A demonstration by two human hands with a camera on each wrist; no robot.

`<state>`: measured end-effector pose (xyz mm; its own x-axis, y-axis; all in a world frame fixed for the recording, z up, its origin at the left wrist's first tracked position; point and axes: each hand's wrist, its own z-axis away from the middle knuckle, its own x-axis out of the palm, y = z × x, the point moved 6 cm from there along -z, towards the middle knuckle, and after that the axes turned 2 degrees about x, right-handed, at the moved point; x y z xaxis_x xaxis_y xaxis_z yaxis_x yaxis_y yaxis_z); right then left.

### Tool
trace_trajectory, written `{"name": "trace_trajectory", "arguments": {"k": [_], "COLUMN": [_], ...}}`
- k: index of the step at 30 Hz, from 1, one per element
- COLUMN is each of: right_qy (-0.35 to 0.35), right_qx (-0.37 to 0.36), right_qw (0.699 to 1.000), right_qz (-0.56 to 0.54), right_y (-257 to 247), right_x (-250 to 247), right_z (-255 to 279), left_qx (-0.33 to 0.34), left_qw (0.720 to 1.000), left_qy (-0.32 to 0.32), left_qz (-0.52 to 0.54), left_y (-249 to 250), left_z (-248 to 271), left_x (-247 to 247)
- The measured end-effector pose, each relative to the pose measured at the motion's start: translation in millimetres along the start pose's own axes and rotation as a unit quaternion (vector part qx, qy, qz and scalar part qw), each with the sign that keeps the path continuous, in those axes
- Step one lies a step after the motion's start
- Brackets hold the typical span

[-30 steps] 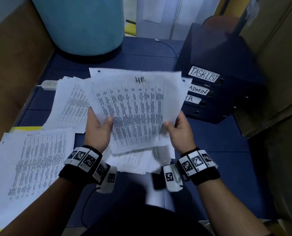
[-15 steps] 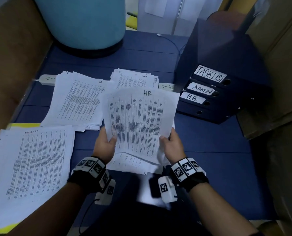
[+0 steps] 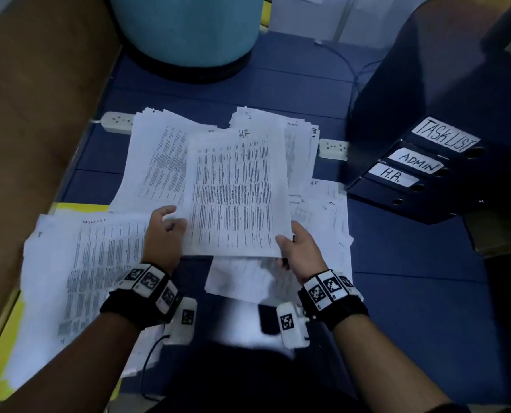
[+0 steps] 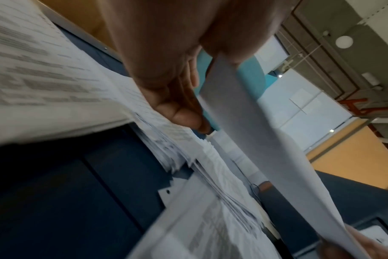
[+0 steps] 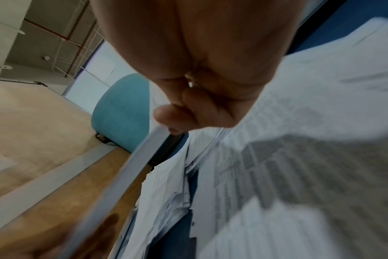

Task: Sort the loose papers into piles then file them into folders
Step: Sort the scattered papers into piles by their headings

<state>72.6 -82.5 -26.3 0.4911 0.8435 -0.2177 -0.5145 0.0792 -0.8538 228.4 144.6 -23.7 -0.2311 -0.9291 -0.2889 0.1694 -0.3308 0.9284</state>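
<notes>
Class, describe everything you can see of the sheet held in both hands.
The sheet is white paper, printed with dense columns of small text, with "HR" handwritten at its top. It is held up, tilted, above the piles on the blue table. The left hand pinches its lower left edge; the right hand grips its lower right corner.
</notes>
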Motion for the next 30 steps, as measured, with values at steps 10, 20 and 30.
{"name": "trace_trajectory", "arguments": {"k": [10, 20, 30], "right_qy": [0.003, 0.096, 0.26], "right_qx": [0.044, 0.05, 0.278], "right_qw": [0.999, 0.984, 0.869], "right_qz": [0.017, 0.142, 0.317], "right_y": [-42, -21, 71], "right_x": [117, 52, -118], "right_z": [-98, -81, -28], "left_qx": [-0.077, -0.043, -0.011], "left_qw": [0.992, 0.989, 0.91], "left_qy": [0.043, -0.141, -0.281], "left_qz": [0.087, -0.002, -0.305], "left_y": [-48, -50, -42], "left_z": [-30, -20, -1], "left_x": [-67, -5, 100]}}
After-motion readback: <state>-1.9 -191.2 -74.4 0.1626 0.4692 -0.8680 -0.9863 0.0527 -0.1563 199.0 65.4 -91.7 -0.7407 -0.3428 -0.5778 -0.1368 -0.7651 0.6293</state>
